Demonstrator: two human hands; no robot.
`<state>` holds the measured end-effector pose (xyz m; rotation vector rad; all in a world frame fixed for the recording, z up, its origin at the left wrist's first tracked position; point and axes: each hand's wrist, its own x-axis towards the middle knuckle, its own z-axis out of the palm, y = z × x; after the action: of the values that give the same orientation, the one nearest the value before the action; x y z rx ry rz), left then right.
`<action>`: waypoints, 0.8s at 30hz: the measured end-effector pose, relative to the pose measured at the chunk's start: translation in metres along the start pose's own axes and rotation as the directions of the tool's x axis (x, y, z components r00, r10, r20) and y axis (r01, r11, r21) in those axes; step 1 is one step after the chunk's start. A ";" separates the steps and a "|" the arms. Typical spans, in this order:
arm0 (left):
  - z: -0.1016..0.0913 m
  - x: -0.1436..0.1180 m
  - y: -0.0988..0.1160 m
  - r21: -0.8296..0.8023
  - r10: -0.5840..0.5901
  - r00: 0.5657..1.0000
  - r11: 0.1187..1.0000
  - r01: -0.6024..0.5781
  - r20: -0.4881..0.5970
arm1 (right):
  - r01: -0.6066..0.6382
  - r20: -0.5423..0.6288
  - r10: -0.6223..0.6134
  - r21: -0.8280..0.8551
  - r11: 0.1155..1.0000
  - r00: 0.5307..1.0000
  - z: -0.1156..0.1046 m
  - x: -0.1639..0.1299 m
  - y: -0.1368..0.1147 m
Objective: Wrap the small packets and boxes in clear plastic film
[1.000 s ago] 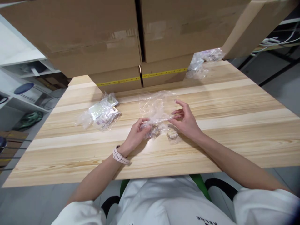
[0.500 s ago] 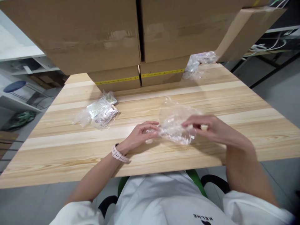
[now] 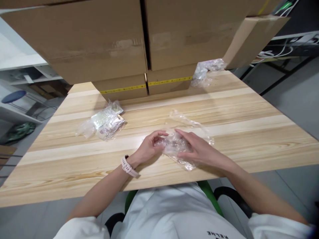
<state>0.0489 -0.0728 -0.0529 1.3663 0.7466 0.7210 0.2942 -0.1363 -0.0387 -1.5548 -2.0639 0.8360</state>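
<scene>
A crumpled clear plastic bag (image 3: pixel 175 143) lies on the wooden table before me, its loose film spreading to the right and toward the front edge. From its left side, my left hand (image 3: pixel 150 146) curls thumb and fingers around the gathered plastic. Opposite it, my right hand (image 3: pixel 199 149) cups the bag, with thumb and fingers on either side of the bunched part. Glare and wrinkles hide whether anything is inside the bag.
Several flat packets in clear wrap (image 3: pixel 107 120) lie at the left of the wooden table (image 3: pixel 231 146). Large cardboard boxes (image 3: pixel 99 43) stand along the back. More wrapped packets (image 3: pixel 204 71) sit at the back right. A blue stool (image 3: pixel 14 96) stands on the floor at left.
My right hand has moved left and closed in on the bag, nearer my left hand. The film, earlier spread upward, is now bunched lower between both hands. The view has shifted slightly.
</scene>
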 end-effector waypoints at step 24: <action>0.005 -0.001 -0.004 0.076 -0.035 0.969 0.996 0.055 -0.245 | -0.032 -0.759 0.614 0.623 0.782 0.216 -0.115 0.188 0.155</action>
<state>0.0527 -0.0770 -0.0566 1.3438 1.0087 0.8393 0.4245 0.0979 -0.0647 -1.5815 -0.5155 0.2809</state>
